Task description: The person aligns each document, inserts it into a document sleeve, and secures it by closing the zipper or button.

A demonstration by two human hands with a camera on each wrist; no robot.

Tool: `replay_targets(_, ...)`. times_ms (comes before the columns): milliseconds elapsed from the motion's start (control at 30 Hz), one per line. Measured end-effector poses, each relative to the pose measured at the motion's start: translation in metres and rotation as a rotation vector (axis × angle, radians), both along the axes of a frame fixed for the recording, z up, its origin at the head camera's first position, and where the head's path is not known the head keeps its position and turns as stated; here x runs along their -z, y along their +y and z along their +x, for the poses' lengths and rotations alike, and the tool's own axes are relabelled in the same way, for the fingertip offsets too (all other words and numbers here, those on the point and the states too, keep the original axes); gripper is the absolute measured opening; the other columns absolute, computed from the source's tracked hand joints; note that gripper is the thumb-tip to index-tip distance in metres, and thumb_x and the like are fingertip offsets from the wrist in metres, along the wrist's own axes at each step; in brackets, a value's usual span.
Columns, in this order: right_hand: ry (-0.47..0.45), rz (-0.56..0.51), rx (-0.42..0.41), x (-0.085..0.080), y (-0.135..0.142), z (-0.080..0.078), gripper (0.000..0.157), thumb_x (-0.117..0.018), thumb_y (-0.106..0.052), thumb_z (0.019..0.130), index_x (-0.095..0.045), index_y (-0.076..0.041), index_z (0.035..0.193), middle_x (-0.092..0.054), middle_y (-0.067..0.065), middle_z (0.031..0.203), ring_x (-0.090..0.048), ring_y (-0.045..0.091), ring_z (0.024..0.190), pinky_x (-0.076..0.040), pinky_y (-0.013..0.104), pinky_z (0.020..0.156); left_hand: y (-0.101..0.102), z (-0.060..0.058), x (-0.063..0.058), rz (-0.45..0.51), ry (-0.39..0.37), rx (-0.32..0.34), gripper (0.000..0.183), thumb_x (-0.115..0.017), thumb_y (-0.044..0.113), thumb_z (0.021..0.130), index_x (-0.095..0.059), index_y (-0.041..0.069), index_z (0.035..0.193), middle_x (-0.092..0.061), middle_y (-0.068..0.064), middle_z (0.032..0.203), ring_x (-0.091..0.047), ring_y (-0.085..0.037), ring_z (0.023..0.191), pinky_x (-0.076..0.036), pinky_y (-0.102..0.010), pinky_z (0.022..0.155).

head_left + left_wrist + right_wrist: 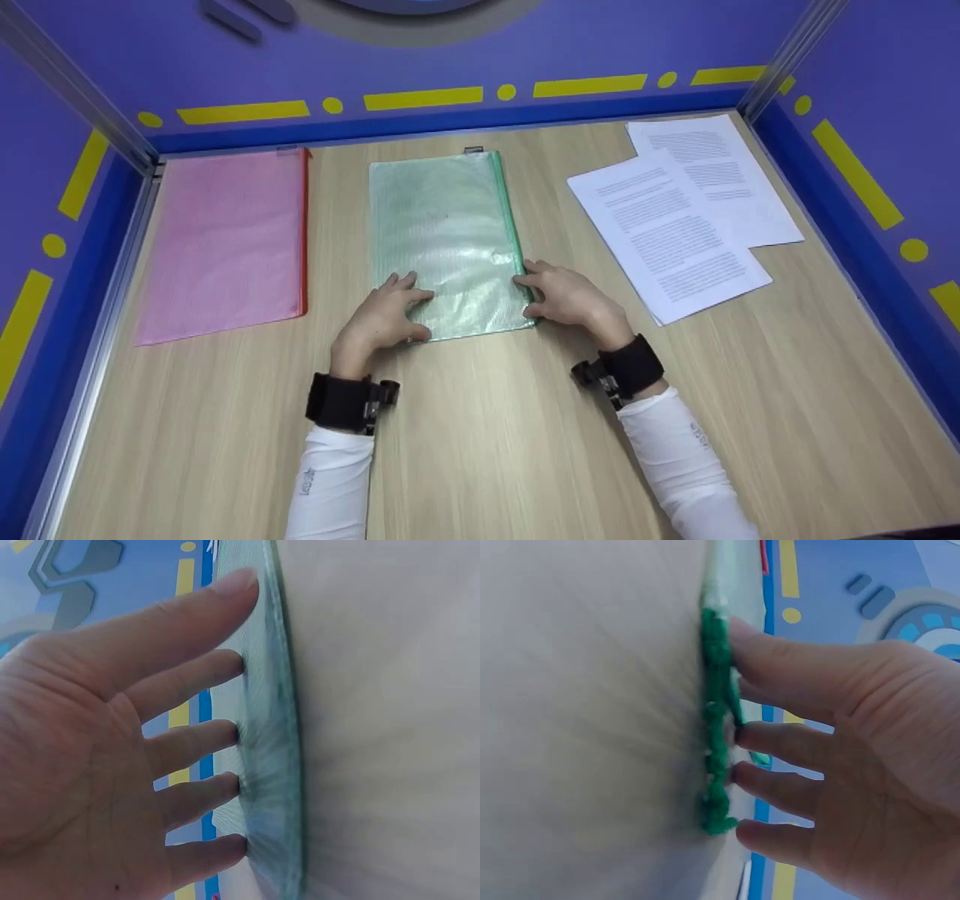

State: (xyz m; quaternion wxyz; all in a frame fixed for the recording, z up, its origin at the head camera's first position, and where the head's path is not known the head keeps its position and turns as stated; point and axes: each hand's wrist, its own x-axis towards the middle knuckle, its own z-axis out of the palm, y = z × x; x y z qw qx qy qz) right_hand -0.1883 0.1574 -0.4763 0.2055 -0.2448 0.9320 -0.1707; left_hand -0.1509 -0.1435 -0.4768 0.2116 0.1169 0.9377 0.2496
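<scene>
A translucent green zip folder lies flat in the middle of the table, its green zip strip along the right side. My left hand rests on the folder's near left corner, fingers spread and fairly straight; in the left wrist view its fingertips touch the folder's surface. At the near right corner is my right hand, fingers extended with the tips at the zip edge. The right wrist view shows that thumb against the green zip end and the other fingers spread beside it.
A pink zip folder with a red zip lies to the left. Two overlapping printed paper stacks lie at the right, the rear one partly covered. Purple-blue panels wall in the table's back and sides.
</scene>
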Motion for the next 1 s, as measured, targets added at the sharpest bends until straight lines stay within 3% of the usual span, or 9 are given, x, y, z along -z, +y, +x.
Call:
replay_targets(267,-0.035,-0.026,-0.004,0.000,0.003,-0.002,0.064,-0.068,-0.034,0.093,-0.045,-0.010,0.149,-0.028,0.020,0.162,-0.026,0.038,0.151,-0.031,0.051,0.120,-0.002,0.001,-0.002,-0.003,0.026,-0.037,0.066,-0.078,0.025,0.080,-0.057,0.014,0.141,-0.029,-0.018,0.162,-0.018,-0.044,0.152,-0.020,-0.065,0.120)
replay_targets(467,-0.051,-0.095,0.139,-0.011,0.040,-0.013,0.063,-0.061,-0.033,0.097,-0.041,-0.006,0.150,-0.027,0.023,0.161,-0.027,0.042,0.149,-0.025,0.053,0.122,-0.001,0.001,-0.001,0.005,0.044,-0.041,0.065,-0.078,0.032,0.082,-0.057,0.013,0.140,-0.031,-0.020,0.161,-0.020,-0.045,0.151,-0.023,-0.065,0.119)
replay_targets(700,-0.085,-0.046,0.344,-0.012,0.103,-0.021,0.068,-0.052,-0.037,0.101,-0.032,0.004,0.151,-0.016,0.029,0.162,-0.018,0.049,0.149,-0.019,0.058,0.122,-0.002,0.001,-0.001,0.015,0.037,-0.045,0.057,-0.073,0.028,0.084,-0.059,0.014,0.138,-0.031,-0.019,0.161,-0.020,-0.044,0.151,-0.023,-0.062,0.120)
replay_targets(833,-0.126,-0.010,0.402,-0.006,0.124,-0.021,0.071,-0.050,-0.040,0.102,-0.029,0.006,0.152,-0.011,0.030,0.163,-0.013,0.050,0.150,-0.016,0.059,0.122,-0.003,0.001,-0.001,0.017,0.030,-0.047,0.055,-0.070,0.024,0.084,-0.060,0.015,0.137,-0.031,-0.018,0.161,-0.020,-0.043,0.152,-0.023,-0.060,0.121)
replay_targets(1000,-0.187,-0.019,0.435,0.000,0.128,-0.022,0.075,-0.050,-0.044,0.101,-0.024,0.002,0.155,-0.004,0.026,0.165,-0.006,0.047,0.152,-0.012,0.058,0.123,-0.002,0.001,-0.003,0.024,0.015,-0.050,0.055,-0.069,0.025,0.086,-0.059,0.015,0.139,-0.029,-0.017,0.163,-0.017,-0.043,0.153,-0.020,-0.061,0.122)
